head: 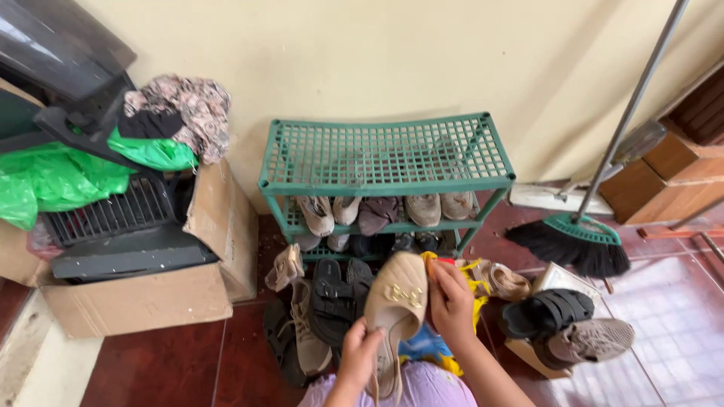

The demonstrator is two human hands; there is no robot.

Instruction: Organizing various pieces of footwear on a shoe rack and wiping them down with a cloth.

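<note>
left hand (pixel 360 354), right hand (pixel 450 301) grip beige shoe (pixel 397 298) | green rack (pixel 385 154), sandals (pixel 337 298) ahead

Brown cardboard box (pixel 139 301) stands left of rack.

Two hands (pixel 360 354) (pixel 450 301) were in view, and between them was one beige shoe (pixel 397 298) with a gold buckle. One green plastic rack (pixel 385 154) with three tiers stood at twelve o'clock, its top tier bare and its middle tier carrying about five shoes (pixel 377 211), though the dark bottom tier could not be counted. One black-bristled broom (pixel 575 243) leaned at two o'clock, two cardboard boxes (pixel 139 301) (pixel 224 222) sat at nine o'clock, and one pair of black sandals (pixel 339 295) lay on the floor.
</note>
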